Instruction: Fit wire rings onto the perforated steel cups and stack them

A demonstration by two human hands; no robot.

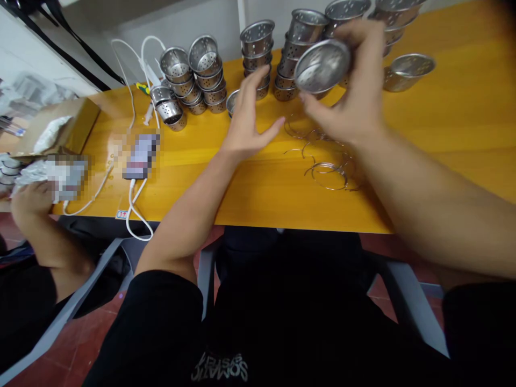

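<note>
My right hand [360, 88] grips a perforated metal cup [322, 67] by its side, raised over the table with its mouth tilted toward me. It is slightly blurred. To its left, my left hand [250, 118] is open, thumb and fingers apart, with nothing in it. A low metal cup [231, 102] is partly hidden behind its fingers. Beyond my hands rise stacks of the same cups, one stack [257, 40] behind my left fingertips and another [308, 27] behind the held cup. A single cup [409, 72] rests right of my right hand. Loose thin wire rings [328, 174] lie below it.
More cup stacks [207, 70] stand at the back left of the yellow table [282, 207]. A grey device [141, 156] with white cables lies left of my arm. Farther left are a cardboard box [83, 123] and another person's hand [32, 201] beside plastic packaging.
</note>
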